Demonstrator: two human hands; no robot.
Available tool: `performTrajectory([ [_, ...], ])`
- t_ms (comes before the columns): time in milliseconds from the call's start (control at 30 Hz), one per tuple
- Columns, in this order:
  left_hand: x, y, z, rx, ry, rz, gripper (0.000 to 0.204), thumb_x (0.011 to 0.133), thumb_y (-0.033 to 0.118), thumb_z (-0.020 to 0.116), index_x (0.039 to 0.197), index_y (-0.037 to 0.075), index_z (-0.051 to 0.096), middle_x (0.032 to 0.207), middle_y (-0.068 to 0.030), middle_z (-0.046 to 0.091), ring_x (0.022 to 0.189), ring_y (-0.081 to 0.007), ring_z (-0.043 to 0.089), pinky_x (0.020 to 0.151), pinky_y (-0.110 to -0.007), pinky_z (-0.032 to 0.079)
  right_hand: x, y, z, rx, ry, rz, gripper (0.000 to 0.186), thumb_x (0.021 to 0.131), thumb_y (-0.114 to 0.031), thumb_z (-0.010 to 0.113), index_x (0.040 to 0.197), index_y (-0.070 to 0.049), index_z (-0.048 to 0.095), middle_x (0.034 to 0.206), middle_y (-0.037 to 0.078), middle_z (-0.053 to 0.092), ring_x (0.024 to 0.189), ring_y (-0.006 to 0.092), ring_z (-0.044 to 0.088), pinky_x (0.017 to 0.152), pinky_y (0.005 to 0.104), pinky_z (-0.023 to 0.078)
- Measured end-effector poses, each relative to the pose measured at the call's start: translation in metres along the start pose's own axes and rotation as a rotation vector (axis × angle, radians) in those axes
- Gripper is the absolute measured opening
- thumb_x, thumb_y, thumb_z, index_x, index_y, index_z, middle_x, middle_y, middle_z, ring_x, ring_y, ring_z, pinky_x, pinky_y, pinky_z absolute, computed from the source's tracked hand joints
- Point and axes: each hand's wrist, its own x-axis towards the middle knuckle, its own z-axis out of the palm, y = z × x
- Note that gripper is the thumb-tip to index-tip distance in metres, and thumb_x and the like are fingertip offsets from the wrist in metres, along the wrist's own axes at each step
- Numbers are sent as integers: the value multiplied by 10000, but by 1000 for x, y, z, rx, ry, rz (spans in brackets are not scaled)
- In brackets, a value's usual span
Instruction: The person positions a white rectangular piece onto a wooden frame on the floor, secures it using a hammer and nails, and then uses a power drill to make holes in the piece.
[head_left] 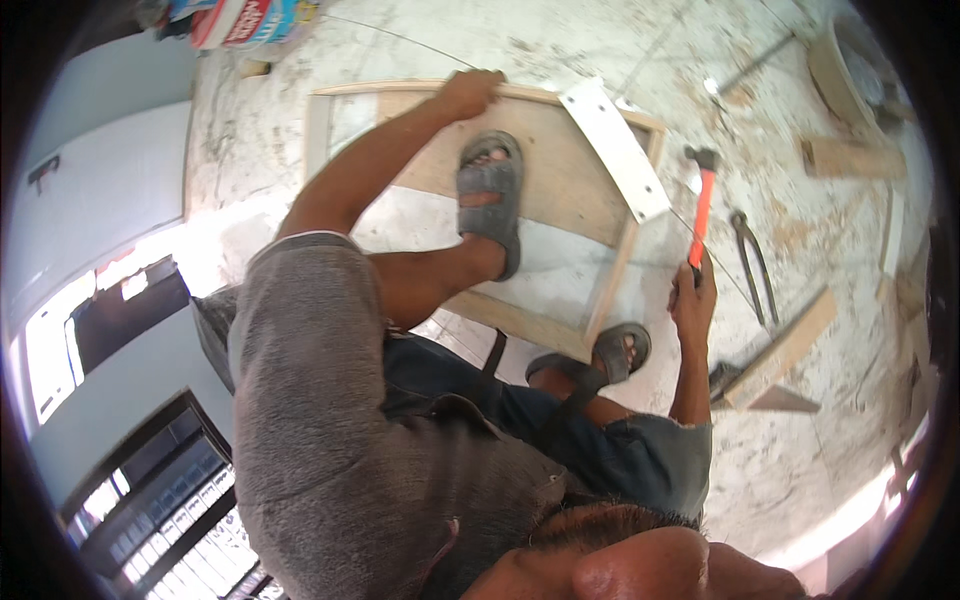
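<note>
Grips a hammer (704, 205) by the lower end of its orange handle in the right hand (692, 302), just right of a wooden frame (530, 325) set on the pale floor (770, 440). Reaches with the left hand (472, 94) to the frame's far rail, with fingers curled narrow; cannot tell of any small item within them. Plants one sandalled foot (490, 195) inside the frame, a second sandalled foot (625, 350) by its near right corner. Has a white strip (615, 150) with dark holes laid slantwise across the frame's far right corner. Also shows, farther right of the frame, dark pincers (753, 265), a wooden offcut (785, 345) and, farther out, a wooden block (852, 158) beside a round tub (836, 80).
</note>
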Motion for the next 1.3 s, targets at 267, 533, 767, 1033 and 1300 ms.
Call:
performTrajectory([
  [267, 8, 16, -8, 173, 77, -24, 507, 728, 377, 729, 1135, 128, 556, 1079, -121, 627, 1030, -317, 588, 844, -468, 444, 30, 34, -1, 79, -22, -33, 367, 947, -161, 492, 1287, -26, 478, 644, -23, 454, 476, 46, 404, 403, 217, 332],
  [533, 13, 19, -15, 188, -129, 35, 510, 760, 327, 733, 1202, 173, 529, 1067, -157, 600, 1021, -351, 596, 841, -460, 491, 39, 33, 4, 16, -28, 11, 290, 948, -156, 511, 1207, -26, 491, 632, 5, 481, 481, 80, 473, 424, 245, 387],
  [767, 25, 22, -20, 204, -129, 76, 502, 760, 324, 732, 1176, 124, 536, 996, -164, 620, 976, -345, 613, 812, -460, 494, 38, 38, 13, 52, -46, 36, 232, 930, -147, 549, 1118, -21, 497, 657, 22, 528, 488, 91, 508, 417, 243, 393],
  [1033, 23, 26, -25, 189, -180, 41, 481, 766, 289, 719, 1170, 114, 526, 996, -164, 598, 975, -358, 592, 803, -458, 471, 43, 40, 11, -46, -52, -8, 240, 910, -133, 565, 1101, -14, 481, 656, 28, 536, 502, 98, 528, 418, 242, 418],
  [1300, 20, 25, -26, 159, -133, 81, 465, 795, 304, 688, 1189, 116, 527, 1009, -155, 596, 985, -345, 585, 823, -449, 465, 24, 33, 8, 94, 29, 63, 236, 905, -100, 555, 1103, -2, 474, 622, 15, 494, 463, 79, 456, 414, 237, 385],
])
